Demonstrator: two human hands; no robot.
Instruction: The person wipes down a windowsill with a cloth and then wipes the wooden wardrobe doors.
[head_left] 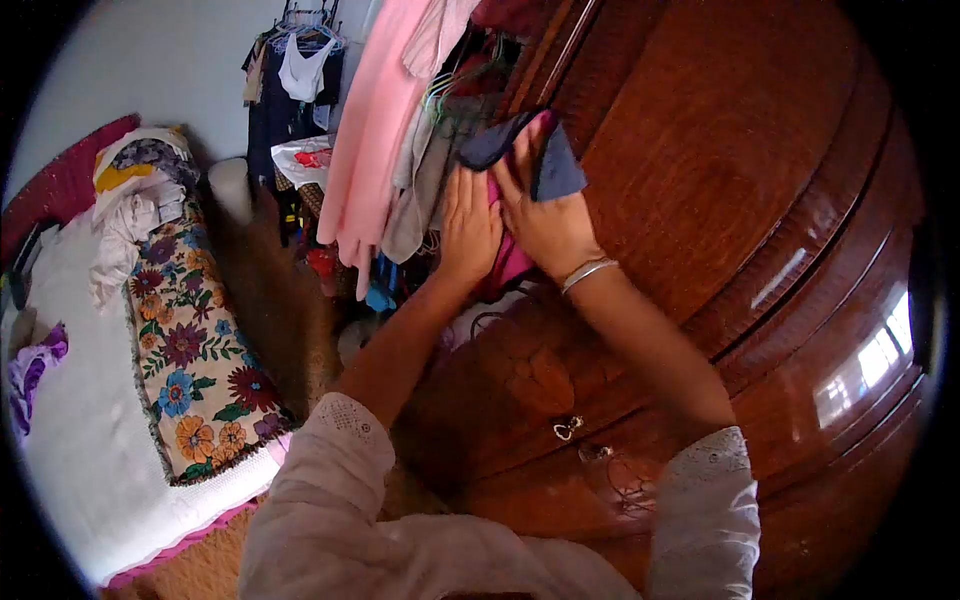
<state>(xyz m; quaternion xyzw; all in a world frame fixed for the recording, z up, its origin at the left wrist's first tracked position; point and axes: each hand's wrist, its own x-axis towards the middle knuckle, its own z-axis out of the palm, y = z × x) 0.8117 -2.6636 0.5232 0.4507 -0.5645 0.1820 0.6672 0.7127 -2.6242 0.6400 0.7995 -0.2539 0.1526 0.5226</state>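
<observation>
A cloth [560, 165], grey-blue with a dark edge and a magenta side, is bunched between my two hands in front of the wooden wardrobe [700, 140]. My left hand [470, 225] presses against its magenta part, fingers pointing up and close together. On the other side, my right hand [550, 225], with a silver bangle at the wrist, has its fingers in the folds, and a grey-blue flap covers part of them. Just left of my hands hang pink and grey cloths [375, 130].
At the left is a bed [75, 400] with a floral cover [195, 350] and piled clothes [145, 180]. More clothes [295, 100] hang on the back wall. A white container [230, 190] stands beyond the bed. Metal handles [568, 429] stick out from the wardrobe.
</observation>
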